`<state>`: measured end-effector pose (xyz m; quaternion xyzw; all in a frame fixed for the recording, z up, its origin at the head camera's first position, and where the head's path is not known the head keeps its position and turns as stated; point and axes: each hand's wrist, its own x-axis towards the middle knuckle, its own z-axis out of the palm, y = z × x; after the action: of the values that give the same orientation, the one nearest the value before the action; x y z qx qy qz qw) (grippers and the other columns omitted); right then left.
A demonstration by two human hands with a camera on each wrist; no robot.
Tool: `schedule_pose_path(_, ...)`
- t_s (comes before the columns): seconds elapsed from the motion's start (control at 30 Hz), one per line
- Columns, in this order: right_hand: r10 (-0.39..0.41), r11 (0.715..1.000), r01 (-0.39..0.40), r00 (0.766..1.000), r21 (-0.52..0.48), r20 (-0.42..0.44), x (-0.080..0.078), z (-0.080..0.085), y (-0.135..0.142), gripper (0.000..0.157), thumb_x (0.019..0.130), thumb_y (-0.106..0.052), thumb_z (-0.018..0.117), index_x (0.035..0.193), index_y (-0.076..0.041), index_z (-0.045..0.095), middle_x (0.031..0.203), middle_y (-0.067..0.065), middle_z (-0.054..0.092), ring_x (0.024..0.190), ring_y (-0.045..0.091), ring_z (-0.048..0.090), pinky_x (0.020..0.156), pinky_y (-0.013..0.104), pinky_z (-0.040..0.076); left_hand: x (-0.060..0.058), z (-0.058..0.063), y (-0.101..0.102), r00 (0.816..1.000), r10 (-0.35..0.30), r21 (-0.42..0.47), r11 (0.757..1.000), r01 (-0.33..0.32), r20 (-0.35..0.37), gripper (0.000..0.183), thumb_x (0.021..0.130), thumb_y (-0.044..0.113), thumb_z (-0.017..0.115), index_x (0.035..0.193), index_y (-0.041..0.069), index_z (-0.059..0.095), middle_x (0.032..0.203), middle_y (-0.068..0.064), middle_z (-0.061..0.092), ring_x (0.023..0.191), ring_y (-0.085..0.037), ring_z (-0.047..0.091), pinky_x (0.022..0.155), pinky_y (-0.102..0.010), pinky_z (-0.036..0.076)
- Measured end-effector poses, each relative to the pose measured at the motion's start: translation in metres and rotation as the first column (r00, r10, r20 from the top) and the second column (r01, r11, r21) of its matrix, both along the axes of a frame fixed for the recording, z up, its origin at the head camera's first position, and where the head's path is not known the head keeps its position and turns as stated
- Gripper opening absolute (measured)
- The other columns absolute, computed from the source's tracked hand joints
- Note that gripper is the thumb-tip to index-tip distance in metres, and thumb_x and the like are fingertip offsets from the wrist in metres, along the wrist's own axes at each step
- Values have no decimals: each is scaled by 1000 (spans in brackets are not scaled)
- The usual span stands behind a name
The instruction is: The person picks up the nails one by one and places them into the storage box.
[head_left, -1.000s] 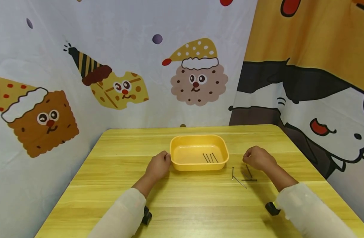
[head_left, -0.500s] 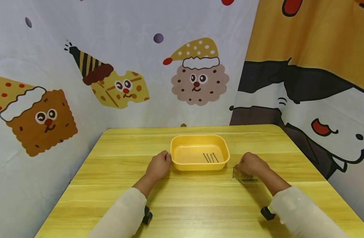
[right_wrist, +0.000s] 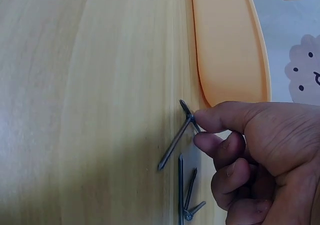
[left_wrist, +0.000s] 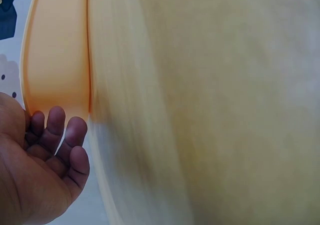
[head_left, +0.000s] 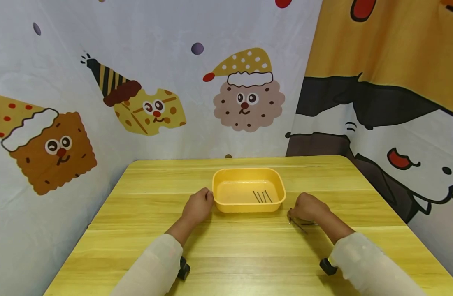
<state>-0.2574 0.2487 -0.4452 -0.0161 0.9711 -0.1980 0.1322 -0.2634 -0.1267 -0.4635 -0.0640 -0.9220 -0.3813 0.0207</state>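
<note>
A yellow plastic tray (head_left: 233, 208) stands on the wooden table, with several nails (head_left: 256, 197) lying side by side at its right end. My left hand (head_left: 198, 207) holds the tray's left end; in the left wrist view its curled fingers (left_wrist: 76, 130) are at the tray's end wall, the thumb hidden. Right of the tray, my right hand (head_left: 310, 206) is low over a small group of loose nails. The right wrist view has its thumb and forefinger pinching one nail (right_wrist: 184, 105), which crosses the head of another nail (right_wrist: 172, 147). More nails (right_wrist: 181, 185) lie below the fingers.
The light wooden table (head_left: 226, 250) runs back to a cloth backdrop (head_left: 196, 102) printed with cartoon food and a cat. Black camera mounts (head_left: 183, 269) sit under both wrists.
My right hand has moved left and down onto the loose nails, and its thumb and forefinger are now at the leftmost one. The left hand and tray have stayed put.
</note>
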Motion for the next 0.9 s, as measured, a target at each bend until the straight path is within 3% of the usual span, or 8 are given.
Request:
schedule_pose_path(0.43, -42, 999, 42, 999, 5, -4, 2, 2, -9, 43, 81, -25, 73, 49, -22, 44, 44, -9, 29, 41, 10, 24, 43, 25, 23, 1, 1, -1, 1000, -13, -1, 1000, 13, -13, 31, 111, 25, 41, 87, 12, 54, 68, -4, 48, 56, -20, 43, 54, -33, 37)
schedule_pose_path(0.9, -92, 996, 92, 996, -1, 12, 2, -2, -13, 35, 83, -30, 73, 59, -18, 50, 54, -4, 38, 48, 14, 38, 46, 28, 32, 1, 0, -1, 1000, -16, 4, 1000, 16, -3, 34, 111, 31, 39, 87, 13, 54, 68, -3, 50, 56, -18, 43, 54, -32, 37)
